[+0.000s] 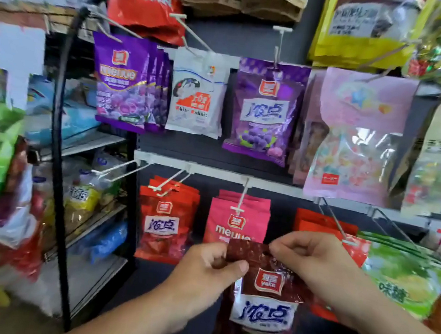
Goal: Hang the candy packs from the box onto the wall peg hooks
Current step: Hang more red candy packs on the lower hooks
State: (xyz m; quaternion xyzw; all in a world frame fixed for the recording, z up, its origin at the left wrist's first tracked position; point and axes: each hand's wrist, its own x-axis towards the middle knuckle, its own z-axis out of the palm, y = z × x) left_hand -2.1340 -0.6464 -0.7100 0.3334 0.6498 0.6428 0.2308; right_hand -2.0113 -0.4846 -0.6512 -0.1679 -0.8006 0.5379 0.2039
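Observation:
A dark red candy pack (261, 300) with a red logo and a white label hangs upright in front of the lower peg row. My left hand (207, 269) pinches its top left corner. My right hand (310, 259) pinches its top right edge. Just above it, pink candy packs (237, 218) hang on a white peg hook (242, 196). To the left, red candy packs (164, 223) fill another hook (167, 181). An empty white peg hook (120, 167) juts out at the far left of the lower rail. The box is out of view.
The upper row carries purple packs (122, 81), a white pack (197, 95), another purple pack (264, 111) and a pink bag (354, 138). Green packs (404, 275) hang at lower right. A black wire rack (59, 148) with stocked shelves stands on the left.

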